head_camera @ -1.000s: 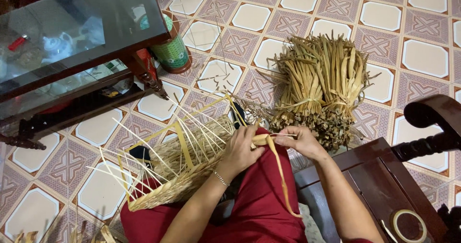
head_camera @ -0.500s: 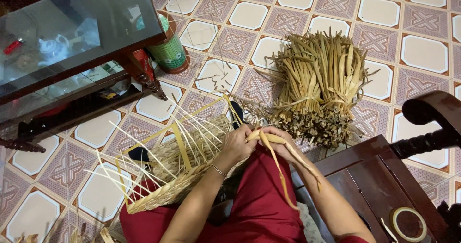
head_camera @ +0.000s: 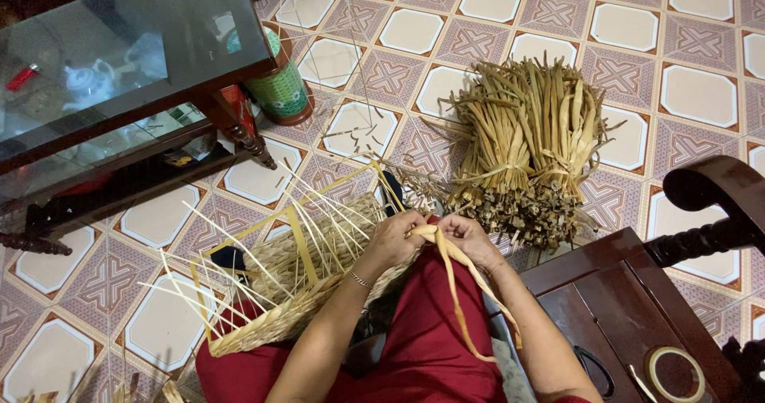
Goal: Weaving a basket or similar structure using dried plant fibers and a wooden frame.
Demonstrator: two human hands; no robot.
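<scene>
Head view, looking down at a seated person in red clothing. The left hand [head_camera: 392, 241] and the right hand [head_camera: 470, 239] meet at the near rim of a half-woven straw basket [head_camera: 307, 291] that lies across the lap. Both hands are closed, fingers curled and pinching a flat, pale-yellow straw strip [head_camera: 456, 287]. The strip's gripped end sits between the 2 hands. From there it splits into 2 tails that hang down toward the viewer over the red cloth, so its long axis runs roughly from the hands toward the bottom of the frame, slanting slightly right. The basket's long axis runs diagonally, from the lower left up to the hands. A yellow frame [head_camera: 299, 247] and many thin, unwoven spokes [head_camera: 239, 247] stick out of it toward the upper left. A thin bracelet [head_camera: 360, 279] circles the left wrist.

On the patterned tiled floor [head_camera: 701, 92], just beyond the hands, lies a tied bundle of dried stalks [head_camera: 530, 144], its stalks pointing away from the viewer. A glass-topped table [head_camera: 119, 60] stands at upper left with a green container [head_camera: 280, 92] beside it. A dark wooden chair [head_camera: 637, 291] at lower right carries a roll of tape [head_camera: 674, 373].
</scene>
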